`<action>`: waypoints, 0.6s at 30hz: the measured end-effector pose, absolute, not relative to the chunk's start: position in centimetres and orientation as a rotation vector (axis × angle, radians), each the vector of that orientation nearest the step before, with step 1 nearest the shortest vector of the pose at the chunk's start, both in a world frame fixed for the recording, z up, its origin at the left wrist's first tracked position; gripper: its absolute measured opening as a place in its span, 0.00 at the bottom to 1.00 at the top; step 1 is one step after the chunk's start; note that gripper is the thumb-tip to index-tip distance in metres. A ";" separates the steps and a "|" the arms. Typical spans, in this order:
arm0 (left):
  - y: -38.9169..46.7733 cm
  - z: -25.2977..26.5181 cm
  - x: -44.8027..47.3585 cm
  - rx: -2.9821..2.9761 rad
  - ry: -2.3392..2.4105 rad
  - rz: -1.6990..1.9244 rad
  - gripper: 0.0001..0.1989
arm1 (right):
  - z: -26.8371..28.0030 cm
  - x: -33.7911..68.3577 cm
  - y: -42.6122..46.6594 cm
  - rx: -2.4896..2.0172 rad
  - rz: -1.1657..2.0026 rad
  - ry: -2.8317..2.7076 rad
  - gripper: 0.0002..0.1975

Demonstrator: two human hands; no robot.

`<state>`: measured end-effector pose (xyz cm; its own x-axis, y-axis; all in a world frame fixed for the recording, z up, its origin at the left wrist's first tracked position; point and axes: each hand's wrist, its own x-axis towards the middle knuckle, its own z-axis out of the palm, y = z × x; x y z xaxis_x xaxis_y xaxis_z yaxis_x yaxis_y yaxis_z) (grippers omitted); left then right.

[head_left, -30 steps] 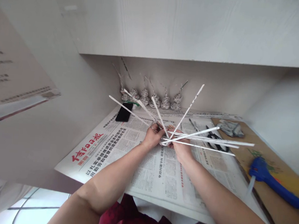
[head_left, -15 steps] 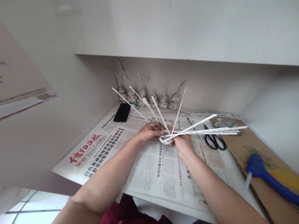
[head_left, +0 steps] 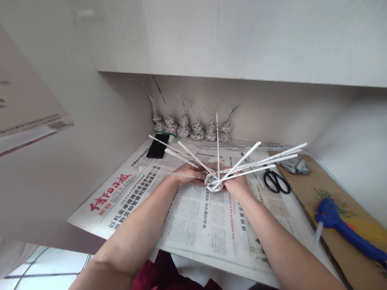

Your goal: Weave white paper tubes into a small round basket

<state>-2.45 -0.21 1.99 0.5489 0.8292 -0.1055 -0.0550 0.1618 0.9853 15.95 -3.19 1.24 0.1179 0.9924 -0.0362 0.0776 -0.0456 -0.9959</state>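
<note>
A small round piece of paper weaving (head_left: 214, 182) is held above the newspaper, with several white rolled-paper sticks (head_left: 243, 160) fanning out from it to the left, back and right. My left hand (head_left: 189, 175) is closed on its left side, a stick lying across the fingers. On the other side, my right hand (head_left: 236, 182) grips the weaving, its fingertips partly hidden behind the sticks. The underside of the piece is out of sight.
Newspaper (head_left: 188, 223) covers the table. Along the back stand several woven gourd shapes (head_left: 197, 131); a black phone (head_left: 158, 146) lies near them. At right are black-handled scissors (head_left: 277, 182), crumpled plastic (head_left: 293, 164), cardboard (head_left: 304, 182) and a blue glue gun (head_left: 346, 226). A shelf panel (head_left: 252, 39) overhangs.
The weaving has turned and tipped toward me, so its round face shows more. Its sticks have swung to new angles, those at left lower. Both hands still hold it.
</note>
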 end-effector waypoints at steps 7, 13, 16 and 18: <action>-0.5 1.6 -1.5 1.353 0.834 0.807 0.22 | 0.6 16.3 -3.1 -1.332 0.991 -1.313 0.08; 0.1 0.2 -0.3 1.516 0.983 1.026 0.13 | 0.7 16.3 -3.3 -1.294 0.884 -1.465 0.08; 0.2 0.0 0.0 1.542 1.005 1.116 0.09 | 1.1 16.2 -3.4 -1.306 0.849 -1.486 0.07; 0.2 0.0 0.1 1.541 1.021 1.149 0.09 | 1.2 16.0 -3.4 -1.312 0.901 -1.453 0.08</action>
<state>0.06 0.20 0.03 0.2172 0.9553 0.2006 0.0873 -0.2237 0.9707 16.03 -3.40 1.18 0.0235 0.9857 0.1671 0.2882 0.1534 -0.9452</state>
